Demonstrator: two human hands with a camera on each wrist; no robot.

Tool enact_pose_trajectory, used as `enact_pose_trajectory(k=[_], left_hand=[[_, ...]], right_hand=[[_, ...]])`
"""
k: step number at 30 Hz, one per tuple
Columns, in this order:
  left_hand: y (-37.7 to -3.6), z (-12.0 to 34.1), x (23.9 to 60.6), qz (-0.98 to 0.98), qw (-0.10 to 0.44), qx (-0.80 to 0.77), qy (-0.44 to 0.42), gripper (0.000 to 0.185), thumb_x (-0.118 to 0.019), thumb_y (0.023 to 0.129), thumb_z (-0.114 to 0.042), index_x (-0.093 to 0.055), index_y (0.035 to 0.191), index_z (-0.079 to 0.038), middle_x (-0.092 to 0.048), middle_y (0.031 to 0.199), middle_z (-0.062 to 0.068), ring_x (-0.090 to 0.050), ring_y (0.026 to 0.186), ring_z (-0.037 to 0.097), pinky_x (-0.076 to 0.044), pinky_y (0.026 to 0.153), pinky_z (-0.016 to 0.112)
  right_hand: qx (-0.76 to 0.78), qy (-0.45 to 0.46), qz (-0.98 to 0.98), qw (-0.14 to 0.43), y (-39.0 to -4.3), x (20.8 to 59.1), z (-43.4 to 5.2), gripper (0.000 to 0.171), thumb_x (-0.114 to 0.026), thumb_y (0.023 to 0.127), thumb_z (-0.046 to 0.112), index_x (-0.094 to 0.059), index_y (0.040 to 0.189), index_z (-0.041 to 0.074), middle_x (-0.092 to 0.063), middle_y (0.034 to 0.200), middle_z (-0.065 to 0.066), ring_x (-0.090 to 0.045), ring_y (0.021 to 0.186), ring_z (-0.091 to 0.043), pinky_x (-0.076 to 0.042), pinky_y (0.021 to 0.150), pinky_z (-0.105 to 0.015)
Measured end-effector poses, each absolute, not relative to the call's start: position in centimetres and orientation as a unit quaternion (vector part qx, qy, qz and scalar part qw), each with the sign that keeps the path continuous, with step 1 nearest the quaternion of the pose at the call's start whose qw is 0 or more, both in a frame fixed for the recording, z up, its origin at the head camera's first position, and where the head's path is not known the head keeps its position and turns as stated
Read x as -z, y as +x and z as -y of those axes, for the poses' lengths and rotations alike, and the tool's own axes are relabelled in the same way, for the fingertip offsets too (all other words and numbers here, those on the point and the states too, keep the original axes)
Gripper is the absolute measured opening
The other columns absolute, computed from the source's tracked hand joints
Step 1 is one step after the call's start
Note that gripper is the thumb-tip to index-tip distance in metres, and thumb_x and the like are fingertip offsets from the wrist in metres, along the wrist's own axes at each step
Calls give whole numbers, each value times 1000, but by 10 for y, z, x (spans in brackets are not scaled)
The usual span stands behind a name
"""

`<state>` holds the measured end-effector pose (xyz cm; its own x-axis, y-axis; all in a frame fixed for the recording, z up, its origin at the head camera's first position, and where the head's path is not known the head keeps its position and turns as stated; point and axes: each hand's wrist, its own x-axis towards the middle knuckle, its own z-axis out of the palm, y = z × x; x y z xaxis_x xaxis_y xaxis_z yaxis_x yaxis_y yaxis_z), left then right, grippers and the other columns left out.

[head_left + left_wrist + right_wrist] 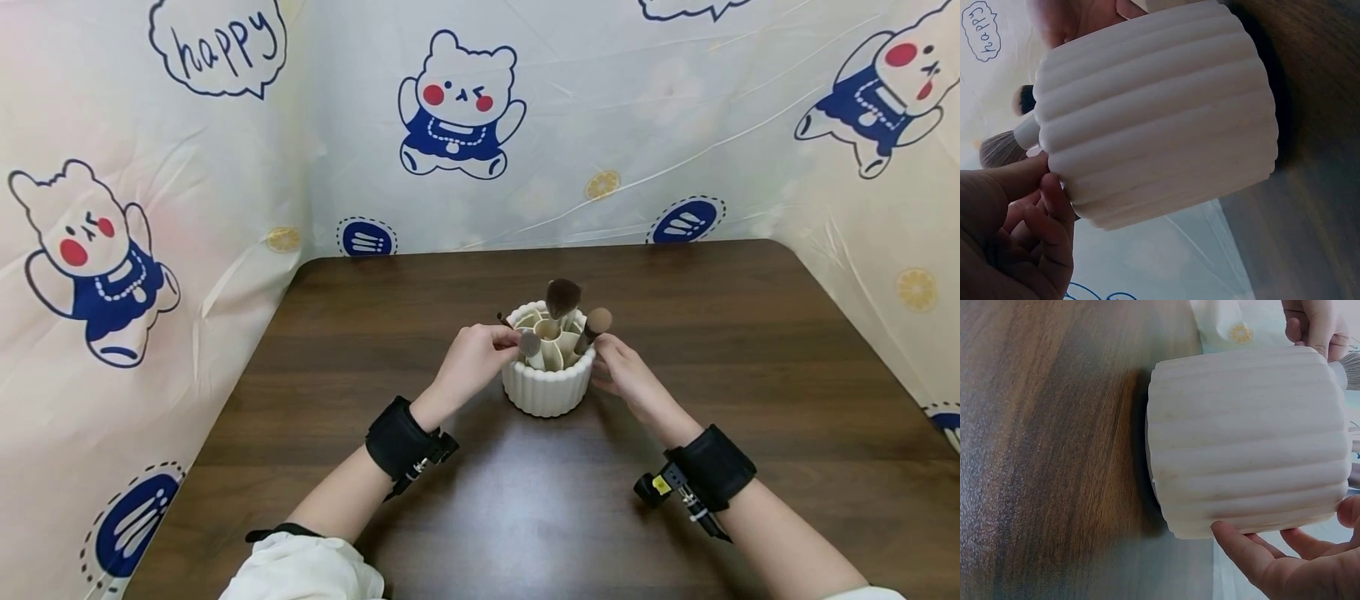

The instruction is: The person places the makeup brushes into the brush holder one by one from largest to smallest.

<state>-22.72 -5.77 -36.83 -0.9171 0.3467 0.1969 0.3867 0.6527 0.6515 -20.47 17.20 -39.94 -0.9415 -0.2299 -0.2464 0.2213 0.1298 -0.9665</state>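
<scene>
A white ribbed brush holder [547, 387] stands upright on the table, with beige dividers inside. Several makeup brushes rise from it: a large dark fluffy brush [562, 298] at the back, a brown rounded brush [597, 322] on the right and a grey-tipped brush [529, 343] at front left. My left hand [480, 354] pinches the holder's left rim with thumb and index finger; its other fingers curl beneath. On the opposite side, my right hand [626, 371] holds the holder, fingertips [1225, 532] against the ribbed wall and thumb by the rim.
The dark wooden table [360, 333] extends around the holder. A pale printed curtain [562, 100] with cartoon bears closes off the back and both sides. Each wrist wears a black strap [401, 437] with a small camera.
</scene>
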Motion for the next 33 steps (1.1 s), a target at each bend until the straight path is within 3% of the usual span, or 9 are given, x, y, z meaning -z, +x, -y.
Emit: enact_pose_trajectory(k=[10,20,25,29,33], left_hand=[[-230,59,366,910,16,327,-254,15,-64,86,-7,-74,96,-7,-73,84,3,-60,69,9,-45,62,18],[-225,68,360,914,16,324,-243,22,-62,88,-9,-74,106,-9,-75,89,4,-61,70,10,-43,60,17],[-226,81,346,925,2,308,-224,21,-62,89,-12,-74,105,-11,-75,97,3,-68,82,12,-51,68,23],[-235,93,336,930,-7,312,-196,19,-62,90,-15,-74,104,-11,-75,101,5,-70,89,16,-54,75,29],[-245,102,333,938,49,303,-159,23,-58,94,-18,-72,112,-13,-74,104,7,-64,71,19,-45,58,26]], right_hand=[[660,10,-733,165,-206,398,-171,58,-23,105,28,-8,151,-5,-10,158,-24,-22,144,-41,-28,114,-55],[649,-8,-739,180,-211,399,-172,60,-24,104,27,-6,151,-6,-10,158,-26,-22,144,-42,-26,115,-54],[631,-9,-750,199,-216,396,-175,59,-22,104,25,-6,150,-7,-14,156,-29,-22,143,-43,-25,115,-54],[598,-4,-776,201,-220,393,-181,56,-18,104,25,-17,147,-10,-25,151,-32,-27,141,-43,-28,114,-54],[534,-4,-830,161,-227,391,-192,56,-17,105,30,-32,142,-9,-34,146,-31,-32,137,-42,-31,111,-53]])
